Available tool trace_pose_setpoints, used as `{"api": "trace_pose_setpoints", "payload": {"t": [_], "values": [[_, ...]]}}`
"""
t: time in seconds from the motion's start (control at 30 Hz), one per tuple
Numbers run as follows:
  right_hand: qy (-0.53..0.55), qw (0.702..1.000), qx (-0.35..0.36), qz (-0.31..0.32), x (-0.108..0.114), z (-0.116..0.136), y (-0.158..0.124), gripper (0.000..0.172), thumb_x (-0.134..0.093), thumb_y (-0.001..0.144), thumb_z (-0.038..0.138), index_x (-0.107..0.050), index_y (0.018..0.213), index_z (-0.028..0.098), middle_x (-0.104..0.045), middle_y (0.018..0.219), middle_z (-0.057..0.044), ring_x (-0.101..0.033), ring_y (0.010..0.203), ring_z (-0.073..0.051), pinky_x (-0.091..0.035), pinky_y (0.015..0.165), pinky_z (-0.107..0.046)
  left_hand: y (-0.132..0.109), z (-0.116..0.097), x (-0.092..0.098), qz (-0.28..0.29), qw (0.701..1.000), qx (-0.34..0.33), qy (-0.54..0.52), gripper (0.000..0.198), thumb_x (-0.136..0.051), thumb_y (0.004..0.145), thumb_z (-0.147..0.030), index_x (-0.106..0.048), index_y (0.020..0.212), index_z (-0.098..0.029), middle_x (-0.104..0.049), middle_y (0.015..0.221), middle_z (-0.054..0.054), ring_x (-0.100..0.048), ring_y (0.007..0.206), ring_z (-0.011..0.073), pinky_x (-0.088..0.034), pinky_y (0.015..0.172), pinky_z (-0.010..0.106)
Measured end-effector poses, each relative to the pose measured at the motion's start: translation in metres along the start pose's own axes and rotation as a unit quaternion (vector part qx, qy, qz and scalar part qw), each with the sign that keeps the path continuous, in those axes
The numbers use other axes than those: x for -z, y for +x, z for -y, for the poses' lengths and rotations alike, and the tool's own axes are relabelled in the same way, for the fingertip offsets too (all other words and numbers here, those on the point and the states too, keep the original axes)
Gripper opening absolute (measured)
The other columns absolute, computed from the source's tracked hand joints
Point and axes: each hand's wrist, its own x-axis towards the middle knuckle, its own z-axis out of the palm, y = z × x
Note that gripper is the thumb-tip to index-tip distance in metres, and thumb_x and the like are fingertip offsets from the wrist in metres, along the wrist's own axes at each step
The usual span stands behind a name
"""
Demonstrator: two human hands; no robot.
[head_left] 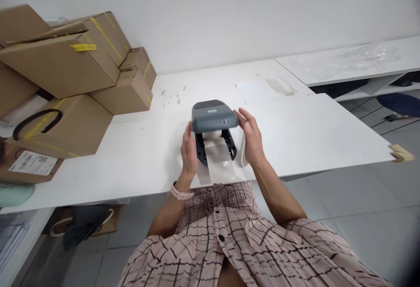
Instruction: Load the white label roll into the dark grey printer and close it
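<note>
A dark grey label printer [232,150] stands on the white table in front of me. Its lid [211,116] is raised at an angle over the base, and part of a white roll [212,134] shows beneath. From the roll a pale label strip [220,160] runs out over the front toward the table edge. My left hand [189,153] holds the lid's left side with its fingertips. On the opposite side my right hand [251,136] grips the lid, fingers bent along its edge. Both thumbs are largely hidden. A white cable [243,153] lies beside my right hand.
Cardboard boxes [62,64] are stacked at the left, with a black curved strap [36,118] on one. A white sheet [249,92] lies behind the printer. Clear plastic [357,59] rests on the far right table. Brown padding [400,152] covers a right table corner.
</note>
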Motion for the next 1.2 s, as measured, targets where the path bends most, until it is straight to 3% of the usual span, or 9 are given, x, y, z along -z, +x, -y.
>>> {"api": "trace_pose_setpoints", "payload": {"t": [0.1,0.2,0.47,0.57,0.67,0.77,0.87,1.03,1.2], "values": [[-0.075,0.996,0.043,0.019,-0.007,0.003,0.046,0.074,-0.024,0.104,0.072,-0.008,0.168,0.038,-0.035,0.172,-0.008,-0.030,0.161,-0.030,-0.034,0.128,-0.059,0.034,0.006,-0.002,-0.035,0.999,0.020,-0.006,0.054,-0.048,0.103,-0.046,-0.047,0.153,-0.026,-0.050,0.164,0.008,-0.042,0.155,0.0238,-0.037,0.127,0.041],[-0.145,0.986,0.075,0.027,-0.019,-0.006,0.091,0.087,-0.028,0.102,0.076,0.019,0.165,0.039,-0.020,0.177,-0.008,-0.021,0.164,-0.032,-0.033,0.127,-0.060,0.049,0.025,-0.008,-0.039,0.991,0.122,0.032,0.062,-0.057,0.094,-0.024,-0.045,0.155,-0.019,-0.047,0.165,0.014,-0.044,0.154,0.0267,-0.038,0.127,0.042],[-0.245,0.962,0.110,0.047,-0.040,-0.049,0.198,0.105,-0.037,0.096,0.082,0.031,0.162,0.037,-0.022,0.177,-0.004,-0.028,0.161,-0.034,-0.034,0.126,-0.058,0.039,0.047,-0.010,-0.008,0.977,0.191,0.099,0.074,-0.056,0.083,-0.011,-0.043,0.156,-0.015,-0.049,0.164,0.015,-0.049,0.150,0.0277,-0.040,0.125,0.042],[-0.243,0.960,0.138,0.023,-0.041,-0.036,0.194,0.097,-0.029,0.100,0.079,0.029,0.163,0.034,-0.019,0.178,-0.007,-0.024,0.162,-0.036,-0.031,0.124,-0.064,0.038,0.045,-0.010,-0.011,0.976,0.192,0.098,0.072,-0.057,0.081,-0.010,-0.047,0.153,-0.013,-0.052,0.161,0.016,-0.051,0.148,0.0285,-0.042,0.123,0.041],[-0.252,0.947,0.200,0.003,-0.037,-0.013,0.154,0.088,-0.039,0.104,0.064,0.009,0.169,0.031,-0.021,0.177,-0.009,-0.021,0.162,-0.039,-0.029,0.125,-0.066,0.039,0.044,-0.010,-0.018,0.977,0.186,0.106,0.068,-0.058,0.080,-0.011,-0.054,0.147,-0.014,-0.059,0.154,0.016,-0.058,0.140,0.0292,-0.046,0.118,0.042],[-0.284,0.920,0.231,0.139,-0.035,-0.005,0.111,0.072,-0.050,0.102,0.039,-0.023,0.167,0.030,-0.047,0.165,-0.009,-0.046,0.149,-0.035,-0.043,0.119,-0.058,0.039,0.046,-0.011,-0.022,0.975,0.177,0.129,0.062,-0.059,0.078,-0.012,-0.059,0.141,-0.017,-0.068,0.143,0.014,-0.065,0.131,0.0291,-0.049,0.113,0.043],[-0.340,0.865,0.168,0.328,-0.039,-0.016,0.093,0.071,-0.062,0.090,0.023,-0.042,0.158,0.025,-0.063,0.148,-0.012,-0.060,0.134,-0.035,-0.054,0.106,-0.053,0.039,0.046,-0.011,-0.021,0.974,0.170,0.147,0.060,-0.057,0.079,-0.011,-0.061,0.139,-0.019,-0.071,0.139,0.012,-0.068,0.125,0.0280,-0.050,0.110,0.042],[-0.431,0.785,0.059,0.441,-0.058,-0.041,0.104,0.096,-0.080,0.076,0.025,-0.036,0.162,0.021,-0.067,0.140,-0.020,-0.064,0.129,-0.041,-0.052,0.105,-0.056,0.042,0.042,-0.011,-0.002,0.960,0.169,0.223,0.058,-0.056,0.081,-0.009,-0.063,0.138,-0.020,-0.074,0.133,0.012,-0.067,0.125,0.0337,-0.047,0.112,0.050],[-0.404,0.791,0.050,0.457,-0.060,-0.041,0.111,0.115,-0.085,0.067,0.026,-0.027,0.167,0.026,-0.072,0.133,-0.018,-0.071,0.117,-0.041,-0.055,0.099,-0.055,0.042,0.039,-0.011,-0.009,0.957,0.182,0.227,0.058,-0.057,0.082,-0.011,-0.063,0.139,-0.022,-0.073,0.134,0.013,-0.065,0.128,0.0360,-0.046,0.113,0.052]]}}
